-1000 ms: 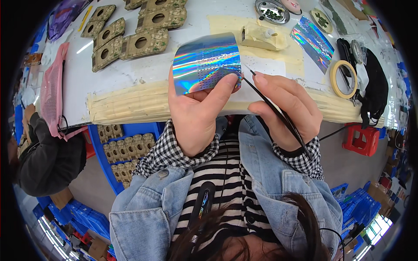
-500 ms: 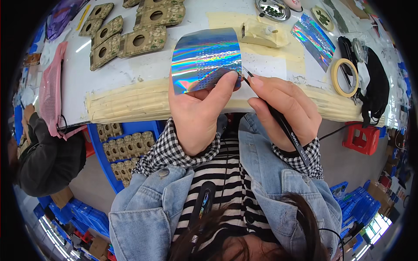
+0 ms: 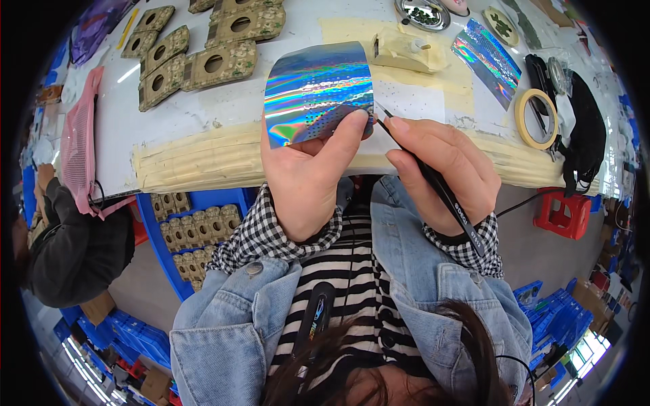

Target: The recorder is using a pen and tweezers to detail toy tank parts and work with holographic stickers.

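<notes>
My left hand (image 3: 308, 166) grips a curved, shiny holographic sheet (image 3: 318, 78) dotted with small dark spots. Its thumb presses on the sheet's lower right corner, and the other fingers are behind it, mostly hidden. In my right hand (image 3: 450, 159) is a pair of black tweezers (image 3: 433, 177), held like a pen. Their thin tips point up and left, just right of the sheet's edge. Whether the tips hold anything is too small to tell. A second holographic sheet (image 3: 486, 61) lies on the table to the right.
Several camouflage pieces with round holes (image 3: 220, 64) lie at the far left. A taped beige block (image 3: 409, 51), a metal dish (image 3: 423, 13) and a tape roll (image 3: 536, 120) stand ahead and right. A blue tray (image 3: 196, 233) of camouflage pieces sits below the table edge; a co-worker's dark sleeve (image 3: 81, 237) is left.
The tweezers' tips have drawn slightly away from the sheet's edge and appear more spread. The sheet has shifted a little left in my left hand.
</notes>
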Demonstrator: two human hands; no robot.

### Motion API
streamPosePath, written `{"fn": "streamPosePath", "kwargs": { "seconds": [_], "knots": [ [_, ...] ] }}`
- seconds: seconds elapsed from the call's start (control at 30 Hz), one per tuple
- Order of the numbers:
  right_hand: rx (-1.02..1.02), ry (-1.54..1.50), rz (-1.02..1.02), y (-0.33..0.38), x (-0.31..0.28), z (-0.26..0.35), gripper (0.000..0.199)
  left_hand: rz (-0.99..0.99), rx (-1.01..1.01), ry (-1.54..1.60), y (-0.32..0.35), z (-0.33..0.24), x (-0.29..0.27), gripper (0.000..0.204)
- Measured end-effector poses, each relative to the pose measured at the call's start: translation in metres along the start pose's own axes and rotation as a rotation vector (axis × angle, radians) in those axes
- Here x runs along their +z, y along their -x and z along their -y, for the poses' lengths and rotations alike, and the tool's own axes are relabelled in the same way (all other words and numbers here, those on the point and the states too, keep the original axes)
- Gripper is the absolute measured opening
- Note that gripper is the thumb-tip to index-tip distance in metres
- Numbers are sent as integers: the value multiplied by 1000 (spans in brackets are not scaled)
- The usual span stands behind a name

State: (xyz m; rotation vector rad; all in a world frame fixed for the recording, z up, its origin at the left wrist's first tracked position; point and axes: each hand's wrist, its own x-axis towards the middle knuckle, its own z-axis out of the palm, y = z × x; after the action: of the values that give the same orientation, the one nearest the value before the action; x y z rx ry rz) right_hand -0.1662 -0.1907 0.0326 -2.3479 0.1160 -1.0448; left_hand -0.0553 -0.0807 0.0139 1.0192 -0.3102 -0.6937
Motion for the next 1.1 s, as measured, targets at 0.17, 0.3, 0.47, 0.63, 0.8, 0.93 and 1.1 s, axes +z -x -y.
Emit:
{"fn": "streamPosePath", "kwargs": {
  "seconds": [0.17, 0.3, 0.47, 0.63, 0.8, 0.93, 1.1],
  "knots": [
    [3, -3, 6, -1, 0, -1, 32, 1, 14, -28, 0, 1, -1, 22],
    [21, -18, 5, -2, 0, 0, 30, 4, 34, -55, 0, 0, 0, 22],
    [66, -56, 5, -1, -1, 0, 28, -6, -24, -4, 1, 0, 1, 21],
    [66, -68, 6, -3, 0, 0, 28, 1, -110, 41, 0, -2, 1, 20],
    [42, -24, 17, -1, 0, 2, 30, -2, -148, 80, 0, -4, 1, 18],
    [32, -7, 14, 0, 0, 4, 33, 11, -146, 101, 0, -4, 1, 18],
    [33, 2, 18, 0, 0, 5, 34, 15, -165, 101, 1, -5, 0, 18]
  ]
}}
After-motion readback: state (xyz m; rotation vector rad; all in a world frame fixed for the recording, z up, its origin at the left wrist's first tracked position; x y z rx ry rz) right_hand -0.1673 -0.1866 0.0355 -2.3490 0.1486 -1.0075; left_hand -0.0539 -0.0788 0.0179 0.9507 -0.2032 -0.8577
